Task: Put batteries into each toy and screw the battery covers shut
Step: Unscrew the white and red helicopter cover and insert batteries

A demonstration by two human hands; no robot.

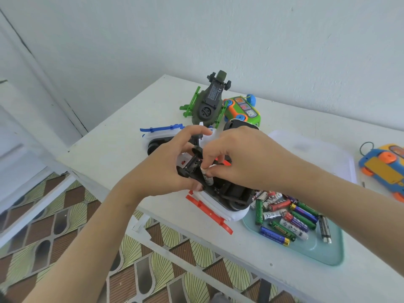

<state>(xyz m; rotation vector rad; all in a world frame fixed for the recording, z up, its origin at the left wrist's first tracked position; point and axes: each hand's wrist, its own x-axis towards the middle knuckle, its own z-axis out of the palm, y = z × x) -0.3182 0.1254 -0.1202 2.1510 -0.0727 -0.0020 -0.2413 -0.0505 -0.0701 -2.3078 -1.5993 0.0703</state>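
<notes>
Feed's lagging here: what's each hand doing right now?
Left hand: closed, holding the toy.
Right hand: closed, pinching a battery at the toy's compartment.

toy helicopters [206, 101]: 3 | wheeled toys [241, 110]: 2 | tray [323, 254]: 1 | hands [166, 169]: 2

Blue-orange toy [384, 169] cut off at right edge; battery labels [290, 217] too small to read.

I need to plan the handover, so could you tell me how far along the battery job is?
Nothing looks finished. In hand: the right hand presses a battery into the red-skid helicopter, steadied by the left hand. Left: its cover, and probably the green helicopter and blue-skid helicopter; their covers cannot be judged.
</notes>
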